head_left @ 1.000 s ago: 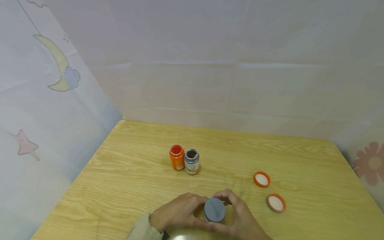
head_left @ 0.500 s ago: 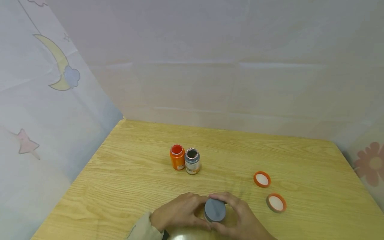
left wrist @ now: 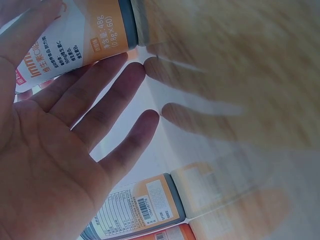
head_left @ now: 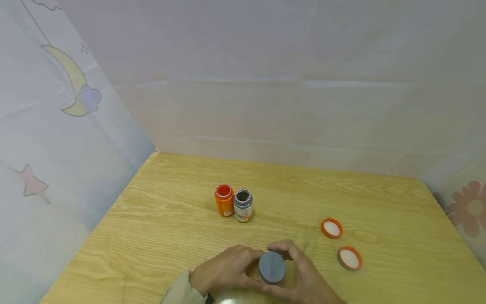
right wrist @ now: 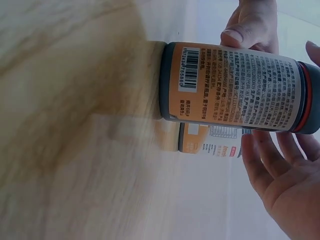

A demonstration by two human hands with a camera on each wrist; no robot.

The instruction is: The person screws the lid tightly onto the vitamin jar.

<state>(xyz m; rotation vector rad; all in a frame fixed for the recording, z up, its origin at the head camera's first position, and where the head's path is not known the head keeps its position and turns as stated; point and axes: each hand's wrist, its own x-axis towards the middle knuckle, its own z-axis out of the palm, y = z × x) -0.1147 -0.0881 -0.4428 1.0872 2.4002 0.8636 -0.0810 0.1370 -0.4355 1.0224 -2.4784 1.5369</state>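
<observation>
A vitamin bottle [right wrist: 225, 85] with a grey cap [head_left: 271, 267] stands upright on the table near its front edge. My left hand [head_left: 229, 268] holds the bottle's body from the left, its thumb near and fingers on the far side; the lower fingers spread toward the tabletop in the left wrist view. Around the cap, my right hand [head_left: 303, 274] curls thumb and index finger from the right. An orange ring shows just under the cap in the right wrist view. The bottle's printed label, with a barcode, faces the right wrist camera.
Farther back stand an uncapped orange bottle [head_left: 225, 202] and an uncapped grey bottle [head_left: 243, 207], side by side, with ragged foil at their rims. To the right, an orange cap [head_left: 331, 235] and a grey cap with orange edge [head_left: 343, 265] lie upturned on the wooden table [head_left: 163, 236].
My right index finger slid left along the cap's far side, then came back to the right. The ridge on top of the cap has turned. My left hand and the bottle stay in place.
</observation>
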